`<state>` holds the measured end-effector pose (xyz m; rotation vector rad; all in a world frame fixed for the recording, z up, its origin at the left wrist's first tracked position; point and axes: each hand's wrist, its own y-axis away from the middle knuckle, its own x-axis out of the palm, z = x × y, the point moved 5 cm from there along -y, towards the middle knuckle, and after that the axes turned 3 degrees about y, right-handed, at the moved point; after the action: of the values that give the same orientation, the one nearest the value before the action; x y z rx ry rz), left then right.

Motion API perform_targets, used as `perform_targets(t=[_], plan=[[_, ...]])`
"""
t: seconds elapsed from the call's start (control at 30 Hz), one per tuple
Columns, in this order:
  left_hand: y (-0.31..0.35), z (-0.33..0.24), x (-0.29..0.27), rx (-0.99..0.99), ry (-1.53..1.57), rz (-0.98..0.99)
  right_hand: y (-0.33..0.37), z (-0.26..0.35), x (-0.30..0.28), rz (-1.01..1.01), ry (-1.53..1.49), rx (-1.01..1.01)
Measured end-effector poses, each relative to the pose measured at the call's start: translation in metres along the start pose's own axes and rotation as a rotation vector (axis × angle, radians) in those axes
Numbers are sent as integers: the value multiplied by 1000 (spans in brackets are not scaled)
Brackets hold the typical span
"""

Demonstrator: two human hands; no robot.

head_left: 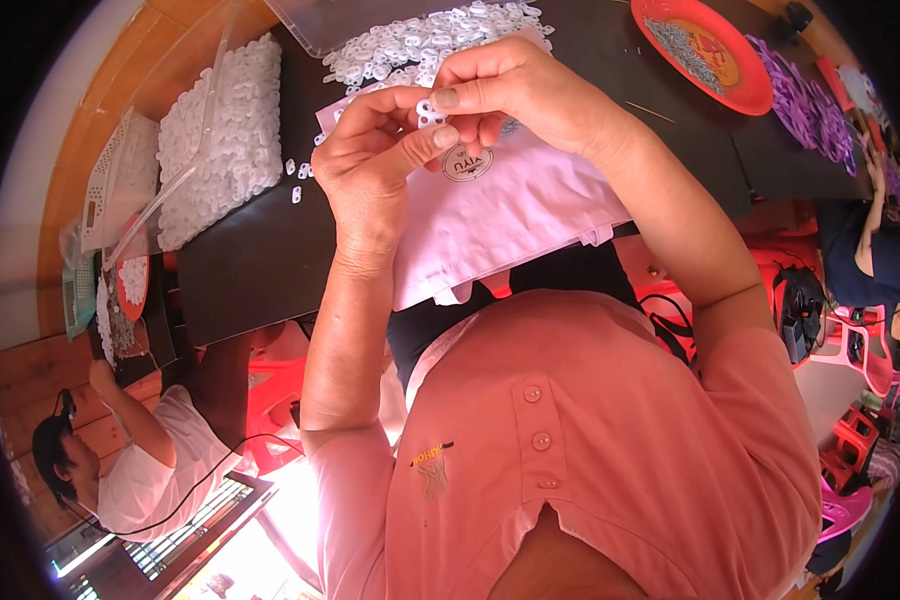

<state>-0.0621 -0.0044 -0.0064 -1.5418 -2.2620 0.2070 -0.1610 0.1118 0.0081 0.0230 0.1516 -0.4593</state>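
Both my hands meet above a pink cloth bag (515, 215) on the dark table. A small white plastic piece with holes (429, 113) is pinched between them. My left hand (375, 165) has thumb and fingers closed at its lower side. My right hand (520, 90) grips its upper side between thumb and forefinger. Just beyond my hands lies a loose heap of similar white pieces (400, 45). Several more lie scattered left of the bag, such as one white piece (297, 194). Small grey parts (511, 127) show partly behind my right hand.
At the far right stands a red-orange plate (745, 90) with small grey parts. Beside it lie purple strips (800, 105). A large block of white pieces (225, 140) sits at the left. A thin stick (650, 112) lies right of my hands. Other people sit at both sides.
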Motion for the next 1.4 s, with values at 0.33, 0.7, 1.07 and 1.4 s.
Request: perform_targets(t=[0.33,0.7,1.07,1.4], plan=[[8,-7,3,17,-8,-44,1,-4,7,72,-110,2],[11,-14,7,194,3,15,6,0,16,139,-313,23],[4,-12,4,293,-52,-10,-3,-4,13,86,-325,-52],[15,-21,-1,265,-160,-174,1,5,-3,-82,-235,-98]])
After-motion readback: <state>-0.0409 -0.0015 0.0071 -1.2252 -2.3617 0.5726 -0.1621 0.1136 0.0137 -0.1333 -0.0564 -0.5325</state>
